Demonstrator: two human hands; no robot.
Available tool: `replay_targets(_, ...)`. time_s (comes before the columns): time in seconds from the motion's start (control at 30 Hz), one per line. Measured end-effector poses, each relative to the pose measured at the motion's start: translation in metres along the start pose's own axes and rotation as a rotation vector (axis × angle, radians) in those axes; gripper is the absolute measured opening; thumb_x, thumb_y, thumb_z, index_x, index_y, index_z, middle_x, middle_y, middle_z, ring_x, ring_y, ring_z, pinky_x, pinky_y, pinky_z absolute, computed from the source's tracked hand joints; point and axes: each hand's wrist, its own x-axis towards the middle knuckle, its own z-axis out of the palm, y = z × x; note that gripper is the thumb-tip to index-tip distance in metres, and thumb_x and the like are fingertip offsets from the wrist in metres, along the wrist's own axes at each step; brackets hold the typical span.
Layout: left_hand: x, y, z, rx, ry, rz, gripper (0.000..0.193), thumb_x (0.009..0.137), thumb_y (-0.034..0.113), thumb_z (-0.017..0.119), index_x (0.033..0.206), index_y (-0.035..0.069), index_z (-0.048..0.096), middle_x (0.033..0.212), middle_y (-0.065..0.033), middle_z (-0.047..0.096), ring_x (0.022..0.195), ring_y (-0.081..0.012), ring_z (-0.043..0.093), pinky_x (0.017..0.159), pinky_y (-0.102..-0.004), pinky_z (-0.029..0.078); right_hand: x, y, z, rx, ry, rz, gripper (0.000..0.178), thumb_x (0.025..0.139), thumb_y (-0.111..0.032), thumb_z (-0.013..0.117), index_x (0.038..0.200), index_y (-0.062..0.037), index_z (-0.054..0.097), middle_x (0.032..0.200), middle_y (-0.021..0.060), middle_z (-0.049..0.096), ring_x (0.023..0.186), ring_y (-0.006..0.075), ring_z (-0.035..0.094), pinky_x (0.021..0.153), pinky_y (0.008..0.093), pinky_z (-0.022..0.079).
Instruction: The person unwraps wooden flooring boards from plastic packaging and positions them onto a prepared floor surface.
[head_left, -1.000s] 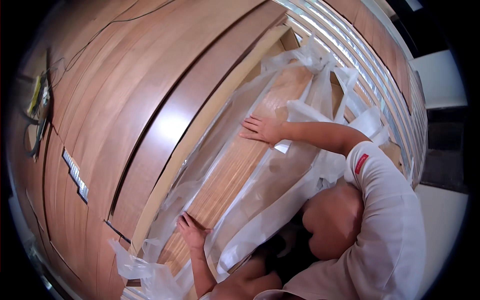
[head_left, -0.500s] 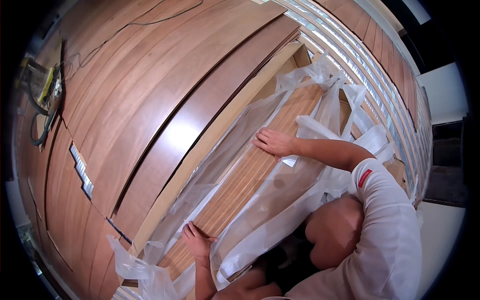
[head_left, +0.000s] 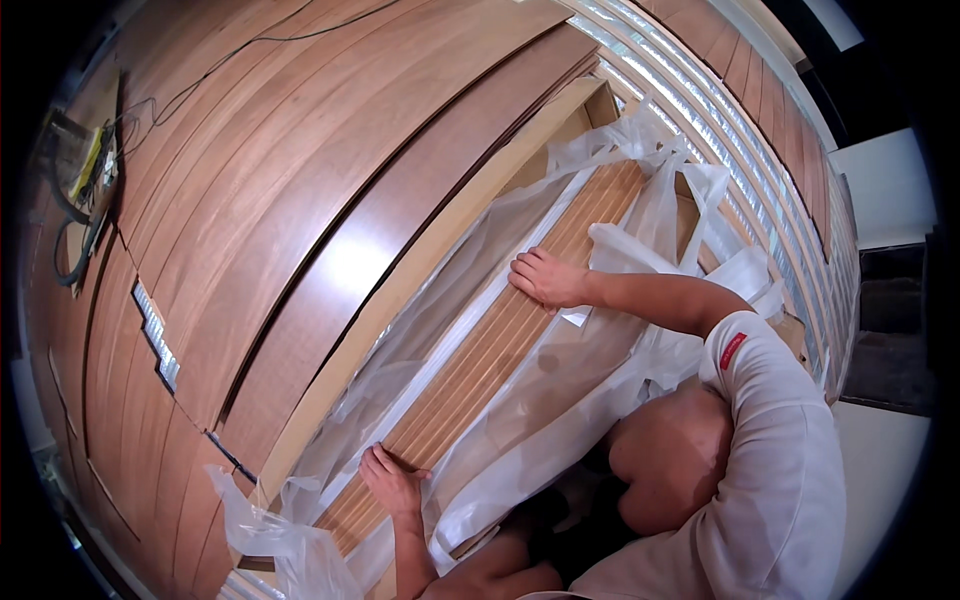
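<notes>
Long brown wooden planks (head_left: 470, 375), packed side by side with their narrow edges showing as stripes, lie in an opened cardboard box (head_left: 300, 420). Crumpled translucent plastic wrap (head_left: 540, 425) surrounds them, and a white strip (head_left: 440, 350) runs along their far left side. My left hand (head_left: 393, 482) grips across the planks at the near end, fingers over the left edge and thumb at the right. Farther up, my right hand (head_left: 548, 278) spans the same planks, its fingers curled over their left edge. The planks' undersides are hidden in the box.
Left of the box lie loose brown boards (head_left: 400, 215) on a laid wooden floor (head_left: 230, 250). A dark cable (head_left: 270, 40) trails across it toward a tool with a hose (head_left: 85, 215) at far left. Parallel battens (head_left: 745, 185) over silvery sheeting run along the right.
The planks have shifted slightly within the wrap, and the white strip beside them shows wider. Both hands keep their grip in nearly the same places.
</notes>
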Motion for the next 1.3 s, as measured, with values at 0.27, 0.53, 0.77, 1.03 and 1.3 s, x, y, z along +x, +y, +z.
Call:
replay_targets(0.27, 0.012, 0.005, -0.006, -0.013, -0.079, -0.041, 0.122, 0.034, 0.027, 0.096, 0.138, -0.004, 0.04, 0.133, -0.0234, 0.049, 0.126, -0.042, 0.046, 0.111, -0.0533, 0.034, 0.007, 0.009, 0.008, 0.09, -0.048, -0.02, 0.086, 0.051, -0.033, 0.089, 0.12, 0.0024, 0.051, 0.113, 0.0143, 0.055, 0.111, 0.0295, 0.052, 0.095, 0.0391, 0.039)
replay_targets(0.53, 0.0, 0.01, 0.002, -0.001, 0.026, -0.067, 0.113, 0.039, 0.021, 0.096, 0.136, -0.002, 0.043, 0.131, -0.022, 0.05, 0.124, -0.0412, 0.048, 0.11, -0.0522, 0.034, -0.007, -0.002, -0.003, -0.053, 0.189, 0.003, 0.039, 0.079, -0.015, 0.061, 0.114, 0.0014, 0.056, 0.109, 0.0145, 0.058, 0.109, 0.0303, 0.055, 0.096, 0.0413, 0.041)
replay_targets(0.77, -0.023, 0.009, 0.009, 0.011, 0.144, -0.052, 0.09, 0.056, 0.018, 0.091, 0.132, 0.001, 0.046, 0.138, -0.0197, 0.052, 0.132, -0.0368, 0.047, 0.109, -0.0547, 0.034, -0.024, -0.021, 0.004, 0.126, 0.127, 0.094, 0.066, 0.065, -0.023, 0.079, 0.121, 0.0005, 0.054, 0.126, 0.0172, 0.054, 0.122, 0.0343, 0.051, 0.103, 0.0462, 0.038)
replay_targets(1.03, -0.044, 0.013, 0.002, -0.052, 0.023, -0.106, 0.058, 0.069, 0.014, 0.083, 0.119, 0.005, 0.057, 0.117, -0.0146, 0.065, 0.108, -0.0328, 0.06, 0.1, -0.0494, 0.039, -0.051, -0.043, -0.009, 0.2, 0.151, 0.206, 0.042, 0.07, -0.017, 0.075, 0.106, -0.0061, 0.056, 0.1, 0.0086, 0.057, 0.103, 0.0285, 0.055, 0.092, 0.0423, 0.039)
replay_targets(1.3, -0.045, 0.013, -0.015, -0.162, -0.376, -0.02, 0.026, 0.08, 0.005, 0.067, 0.105, 0.01, 0.069, 0.091, -0.0147, 0.071, 0.085, -0.0362, 0.067, 0.078, -0.0471, 0.052, -0.079, -0.029, 0.0, 0.305, -0.063, 0.145, 0.019, 0.073, -0.018, 0.071, 0.086, -0.0098, 0.061, 0.088, 0.0098, 0.064, 0.091, 0.0307, 0.064, 0.083, 0.0433, 0.048)
